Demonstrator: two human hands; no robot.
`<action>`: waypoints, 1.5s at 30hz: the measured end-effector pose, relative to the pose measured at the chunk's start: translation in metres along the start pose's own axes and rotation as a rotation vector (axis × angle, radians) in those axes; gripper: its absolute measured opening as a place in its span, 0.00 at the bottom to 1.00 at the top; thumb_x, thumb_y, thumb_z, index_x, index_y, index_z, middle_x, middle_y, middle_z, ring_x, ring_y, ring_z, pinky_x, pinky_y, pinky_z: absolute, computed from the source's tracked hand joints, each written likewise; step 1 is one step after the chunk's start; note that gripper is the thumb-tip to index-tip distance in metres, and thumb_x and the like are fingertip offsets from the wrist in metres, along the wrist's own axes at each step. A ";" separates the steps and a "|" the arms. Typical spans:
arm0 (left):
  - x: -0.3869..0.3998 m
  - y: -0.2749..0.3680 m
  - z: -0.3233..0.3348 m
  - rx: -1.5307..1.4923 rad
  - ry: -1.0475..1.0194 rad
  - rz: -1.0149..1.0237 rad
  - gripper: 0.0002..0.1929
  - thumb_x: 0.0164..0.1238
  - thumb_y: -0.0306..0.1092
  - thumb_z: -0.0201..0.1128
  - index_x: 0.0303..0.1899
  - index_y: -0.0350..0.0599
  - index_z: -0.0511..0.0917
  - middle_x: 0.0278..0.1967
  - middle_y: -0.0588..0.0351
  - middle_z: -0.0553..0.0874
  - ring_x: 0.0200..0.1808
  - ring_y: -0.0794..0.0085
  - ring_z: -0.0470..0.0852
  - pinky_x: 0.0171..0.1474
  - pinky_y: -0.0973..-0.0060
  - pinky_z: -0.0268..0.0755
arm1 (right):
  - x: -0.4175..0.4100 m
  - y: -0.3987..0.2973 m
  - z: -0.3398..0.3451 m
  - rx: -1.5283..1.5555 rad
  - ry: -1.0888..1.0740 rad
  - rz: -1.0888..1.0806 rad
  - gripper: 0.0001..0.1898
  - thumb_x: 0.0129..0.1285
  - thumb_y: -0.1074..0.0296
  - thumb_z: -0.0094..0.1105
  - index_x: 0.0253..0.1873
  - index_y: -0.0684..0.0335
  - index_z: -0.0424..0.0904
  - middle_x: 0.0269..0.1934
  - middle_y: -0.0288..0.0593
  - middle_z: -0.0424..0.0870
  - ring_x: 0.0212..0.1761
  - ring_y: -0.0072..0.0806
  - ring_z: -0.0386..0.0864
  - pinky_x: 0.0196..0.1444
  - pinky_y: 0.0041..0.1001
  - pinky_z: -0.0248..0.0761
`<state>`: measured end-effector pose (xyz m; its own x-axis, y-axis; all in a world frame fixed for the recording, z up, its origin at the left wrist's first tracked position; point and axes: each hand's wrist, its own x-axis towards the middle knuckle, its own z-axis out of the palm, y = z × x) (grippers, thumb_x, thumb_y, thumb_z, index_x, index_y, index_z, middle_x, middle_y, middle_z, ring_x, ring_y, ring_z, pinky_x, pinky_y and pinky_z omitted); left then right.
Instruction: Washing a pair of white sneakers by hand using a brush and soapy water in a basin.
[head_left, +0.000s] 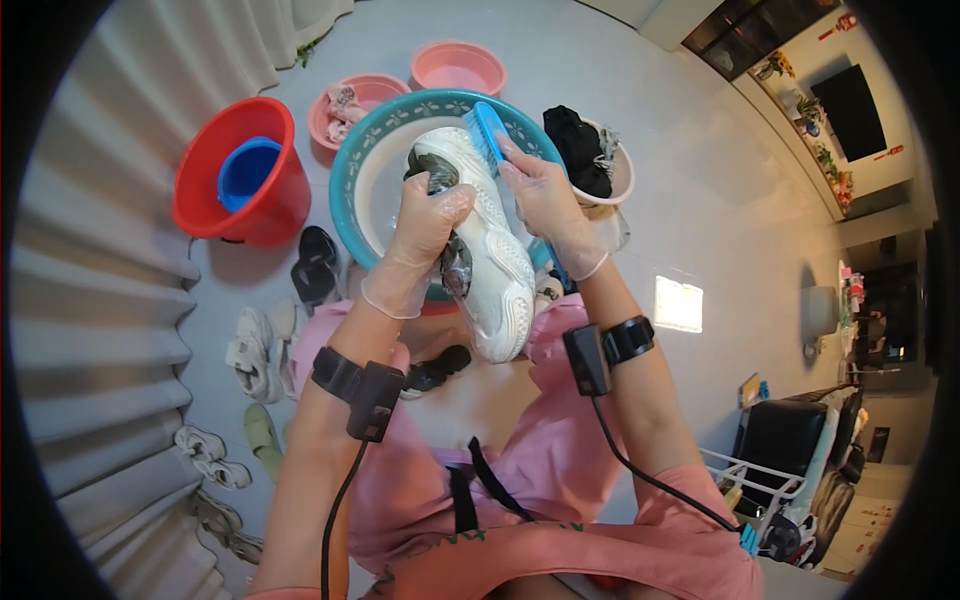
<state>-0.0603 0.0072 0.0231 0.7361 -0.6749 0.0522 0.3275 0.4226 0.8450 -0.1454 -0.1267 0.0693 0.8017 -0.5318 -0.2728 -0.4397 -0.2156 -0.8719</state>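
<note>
A white sneaker (491, 274) with a dark opening is tilted over a teal-rimmed basin (349, 176). My left hand (427, 221), in a clear plastic glove, grips the shoe at its opening. In my right hand (547, 202), gloved the same way, is a blue scrub brush (489, 133). Its bristles touch or nearly touch the upper end of the shoe's textured side. Part of the basin's pale inside shows to the left of the shoe; the rest is hidden by the shoe and my hands.
Left of the basin stands a red bucket (289, 187) holding a blue container (251, 172). Two pink basins, one with cloth (343, 112), sit behind. A white tub (624, 176) holds dark items (577, 154). Several shoes, including white sneakers (251, 352), line the curtain (97, 300).
</note>
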 end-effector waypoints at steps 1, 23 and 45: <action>0.004 0.003 -0.004 0.019 0.022 0.010 0.08 0.53 0.25 0.60 0.35 0.35 0.79 0.30 0.61 0.80 0.28 0.79 0.78 0.32 0.79 0.72 | -0.002 0.001 0.004 0.018 0.000 -0.009 0.23 0.69 0.70 0.50 0.67 0.64 0.66 0.49 0.45 0.82 0.47 0.18 0.75 0.53 0.21 0.68; 0.005 0.008 -0.020 0.249 -0.020 0.000 0.05 0.54 0.27 0.61 0.32 0.38 0.79 0.26 0.64 0.79 0.25 0.83 0.74 0.29 0.81 0.67 | -0.052 0.045 0.022 0.078 0.088 -0.474 0.22 0.66 0.72 0.52 0.65 0.65 0.68 0.51 0.57 0.81 0.54 0.26 0.78 0.56 0.26 0.68; 0.049 -0.006 -0.082 0.092 0.033 -0.227 0.16 0.50 0.28 0.57 0.42 0.32 0.78 0.35 0.54 0.83 0.33 0.72 0.82 0.38 0.77 0.75 | 0.101 0.152 0.039 -0.641 -0.108 -0.044 0.17 0.61 0.65 0.53 0.55 0.60 0.78 0.38 0.59 0.83 0.39 0.52 0.82 0.46 0.40 0.74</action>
<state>0.0224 0.0214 -0.0227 0.6692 -0.7255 -0.1609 0.4326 0.2043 0.8781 -0.1155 -0.1813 -0.1070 0.8462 -0.4330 -0.3107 -0.5328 -0.6990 -0.4771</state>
